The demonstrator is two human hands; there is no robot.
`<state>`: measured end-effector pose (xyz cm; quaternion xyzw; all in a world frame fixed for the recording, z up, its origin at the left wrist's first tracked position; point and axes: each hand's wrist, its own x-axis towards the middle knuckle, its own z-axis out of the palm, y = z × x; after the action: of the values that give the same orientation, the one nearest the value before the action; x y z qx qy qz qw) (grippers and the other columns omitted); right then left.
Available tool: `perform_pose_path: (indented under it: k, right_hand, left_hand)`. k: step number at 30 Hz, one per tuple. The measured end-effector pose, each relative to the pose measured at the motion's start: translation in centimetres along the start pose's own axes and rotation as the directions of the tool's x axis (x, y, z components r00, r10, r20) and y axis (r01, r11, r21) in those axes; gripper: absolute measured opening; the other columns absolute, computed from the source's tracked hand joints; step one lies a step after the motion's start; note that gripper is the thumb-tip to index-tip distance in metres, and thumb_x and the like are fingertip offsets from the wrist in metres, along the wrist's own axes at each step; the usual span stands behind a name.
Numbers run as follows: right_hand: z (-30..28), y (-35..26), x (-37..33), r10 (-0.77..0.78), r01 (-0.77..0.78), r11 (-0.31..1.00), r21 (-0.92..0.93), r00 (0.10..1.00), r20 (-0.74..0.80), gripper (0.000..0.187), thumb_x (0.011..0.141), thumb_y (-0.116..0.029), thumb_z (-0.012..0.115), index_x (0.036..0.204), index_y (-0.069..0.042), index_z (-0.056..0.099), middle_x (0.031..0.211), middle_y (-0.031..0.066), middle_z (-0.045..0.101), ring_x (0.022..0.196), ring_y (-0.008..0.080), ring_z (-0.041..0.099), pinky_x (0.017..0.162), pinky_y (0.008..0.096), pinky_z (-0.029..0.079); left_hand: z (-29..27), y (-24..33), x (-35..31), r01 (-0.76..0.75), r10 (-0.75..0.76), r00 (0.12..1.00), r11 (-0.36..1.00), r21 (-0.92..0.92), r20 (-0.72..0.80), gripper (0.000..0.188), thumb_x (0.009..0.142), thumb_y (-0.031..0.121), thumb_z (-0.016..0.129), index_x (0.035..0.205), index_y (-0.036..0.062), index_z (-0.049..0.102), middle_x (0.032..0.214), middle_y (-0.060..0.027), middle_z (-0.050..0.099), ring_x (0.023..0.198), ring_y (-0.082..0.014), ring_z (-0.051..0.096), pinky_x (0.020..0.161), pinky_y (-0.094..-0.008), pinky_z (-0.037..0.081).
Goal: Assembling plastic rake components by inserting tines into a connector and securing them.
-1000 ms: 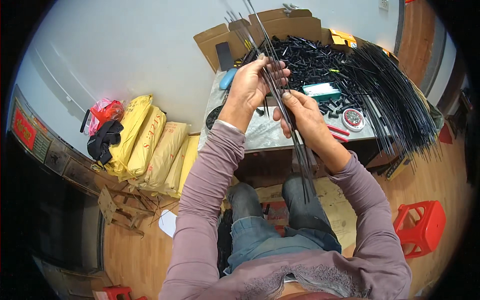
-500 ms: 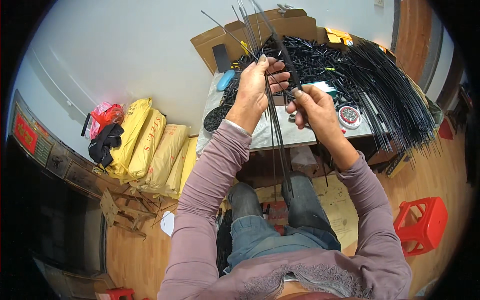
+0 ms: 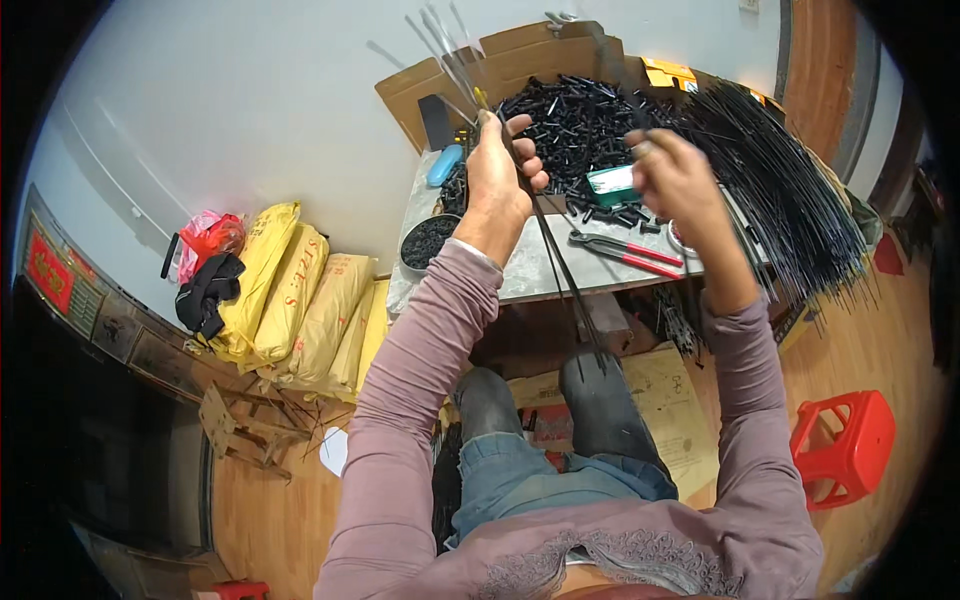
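Observation:
My left hand (image 3: 500, 180) is closed round a small bundle of thin black rods (image 3: 560, 260). They slant from above the thumb down towards my right knee, their upper ends blurred. Off to the right, over the table, my right hand (image 3: 680, 180) is smeared by motion, its fingers pinched. A faint dark streak rises from those fingers, looking like a black rod. Below the hands, red-handled pliers (image 3: 630, 255) lie on the table, near a green box (image 3: 612, 185) with white contents. Behind is a heap of short black tubes (image 3: 570, 125).
A large sheaf of black rods (image 3: 790, 190) overhangs the table's right end. On the left are a bowl of small black pieces (image 3: 430, 243) and a blue case (image 3: 444, 166). Cardboard (image 3: 510, 62) walls the heap. Yellow sacks (image 3: 290, 290) and a red stool (image 3: 850, 450) stand on the floor.
My right hand has moved away from the left, up and to the right. My left hand has shifted slightly left with its rods. The pliers and green box now show more fully.

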<state>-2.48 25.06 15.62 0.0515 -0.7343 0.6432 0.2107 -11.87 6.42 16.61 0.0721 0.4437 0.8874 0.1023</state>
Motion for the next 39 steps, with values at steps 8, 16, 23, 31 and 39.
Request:
perform_pose_path:
  k: [8, 16, 23, 31, 39]
  right_hand:
    - [4.6, 2.9, -1.9, -0.201, 0.221, 0.923, -0.314, 0.975, 0.097, 0.033, 0.088, -0.013, 0.060, 0.117, 0.002, 0.055, 0.068, 0.0094, 0.059, 0.055, 0.0168, 0.053, 0.053, 0.0305, 0.044]
    - [5.4, 3.4, -4.7, -0.306, 0.324, 0.819, -0.473, 0.945, 0.118, 0.035, 0.086, -0.009, 0.062, 0.119, 0.002, 0.054, 0.084, 0.0223, 0.064, 0.074, 0.0350, 0.064, 0.065, 0.0394, 0.050]
    - [5.3, 4.2, -3.7, -0.354, 0.324, 0.870, -0.373, 0.935, -0.013, 0.020, 0.087, -0.005, 0.062, 0.106, 0.002, 0.062, 0.080, 0.0112, 0.065, 0.068, 0.0136, 0.061, 0.061, 0.0263, 0.048]
    - [4.9, 3.9, -2.6, -0.329, 0.287, 0.920, -0.265, 0.935, -0.129, 0.010, 0.089, -0.008, 0.061, 0.088, 0.002, 0.062, 0.068, 0.0028, 0.059, 0.060, 0.0068, 0.052, 0.054, 0.0235, 0.042]
    - [-2.1, -1.4, -2.4, -0.320, 0.453, 0.879, 0.147, 0.790, -0.523, 0.013, 0.097, -0.014, 0.054, 0.096, -0.004, 0.061, 0.069, -0.0019, 0.053, 0.050, 0.0029, 0.044, 0.042, 0.0175, 0.030]
  left_hand:
    - [0.3, -1.2, 0.4, -0.010, -0.002, 0.991, 0.996, 0.089, 0.131, 0.025, 0.097, 0.030, 0.055, 0.102, 0.0050, 0.054, 0.085, -0.0080, 0.064, 0.066, -0.0192, 0.065, 0.055, -0.0332, 0.057]
    - [0.0, -1.6, 0.4, -0.119, 0.115, 0.993, 0.987, 0.105, 0.036, 0.016, 0.091, 0.014, 0.063, 0.101, 0.0038, 0.056, 0.092, -0.0107, 0.066, 0.076, -0.0251, 0.068, 0.064, -0.0396, 0.057]
    - [0.4, -2.1, -0.5, -0.076, 0.073, 0.996, 0.995, 0.058, 0.050, 0.021, 0.096, 0.019, 0.055, 0.099, -0.0016, 0.054, 0.092, -0.0150, 0.063, 0.080, -0.0281, 0.067, 0.070, -0.0417, 0.058]
    - [1.0, -3.0, -0.3, -0.062, 0.061, 0.998, 0.998, -0.010, -0.010, 0.017, 0.096, 0.016, 0.054, 0.086, 0.0026, 0.054, 0.072, -0.0069, 0.055, 0.058, -0.0194, 0.059, 0.052, -0.0382, 0.057]
    - [0.7, -2.6, -0.2, 0.013, -0.005, 0.997, 0.995, 0.098, -0.081, 0.031, 0.100, 0.036, 0.046, 0.089, 0.0071, 0.048, 0.063, 0.0044, 0.035, 0.043, -0.0054, 0.027, 0.036, -0.0237, 0.020]
